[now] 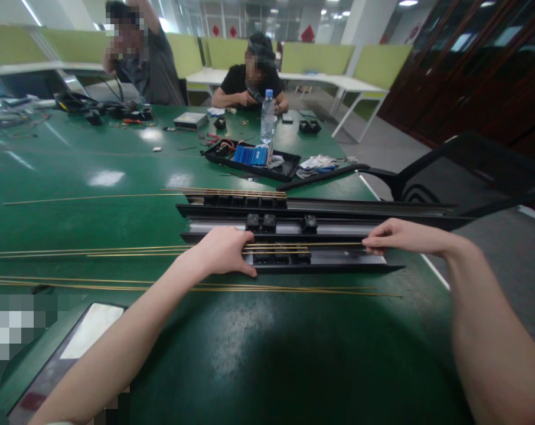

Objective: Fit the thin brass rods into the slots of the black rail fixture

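Observation:
My left hand (223,251) spans the near black channel (338,270), thumb on its near edge and fingers at its far side. Just right of that hand, several small black blocks (281,255) sit inside the channel. Thin brass rods (276,250) run over these blocks and reach far out to the left. At the right, my right hand (394,235) is closed in a pinch on the tip of the longest brass rod (338,244), above the channel's right part. A second channel (351,226) behind holds 3 separate black blocks (309,224).
More brass rods (294,289) lie in front of the channels. A third channel (360,208) with blocks and rods lies farther back. Beyond are a black tray (287,168), a water bottle (268,118) and two people. A chair (480,177) stands at right, a phone-like slab (72,354) at lower left.

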Demonstrator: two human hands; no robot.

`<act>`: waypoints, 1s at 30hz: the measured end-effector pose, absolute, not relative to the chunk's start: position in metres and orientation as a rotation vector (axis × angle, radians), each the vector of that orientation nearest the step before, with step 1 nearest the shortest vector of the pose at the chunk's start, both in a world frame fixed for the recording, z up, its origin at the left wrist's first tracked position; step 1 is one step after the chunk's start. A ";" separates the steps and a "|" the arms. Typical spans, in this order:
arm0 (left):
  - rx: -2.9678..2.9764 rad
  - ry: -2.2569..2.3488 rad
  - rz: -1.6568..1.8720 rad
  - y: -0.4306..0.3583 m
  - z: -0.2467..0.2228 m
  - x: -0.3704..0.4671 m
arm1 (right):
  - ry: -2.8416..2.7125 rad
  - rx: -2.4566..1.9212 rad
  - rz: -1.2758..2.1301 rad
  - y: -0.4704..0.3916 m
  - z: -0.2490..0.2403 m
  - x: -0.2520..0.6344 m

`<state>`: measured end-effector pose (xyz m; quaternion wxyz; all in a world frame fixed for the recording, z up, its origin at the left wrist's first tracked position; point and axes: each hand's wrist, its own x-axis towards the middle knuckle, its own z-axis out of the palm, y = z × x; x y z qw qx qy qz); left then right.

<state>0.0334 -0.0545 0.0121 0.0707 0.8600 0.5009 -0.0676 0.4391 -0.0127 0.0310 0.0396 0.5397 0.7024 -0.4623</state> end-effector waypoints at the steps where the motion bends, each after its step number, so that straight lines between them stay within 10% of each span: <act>1: 2.582 1.512 -0.211 -0.055 0.012 0.033 | 2.148 1.656 -1.411 -0.012 0.031 0.440; 30: 2.585 1.500 -0.191 -0.054 0.011 0.032 | 2.115 1.842 -1.258 -0.011 0.024 0.508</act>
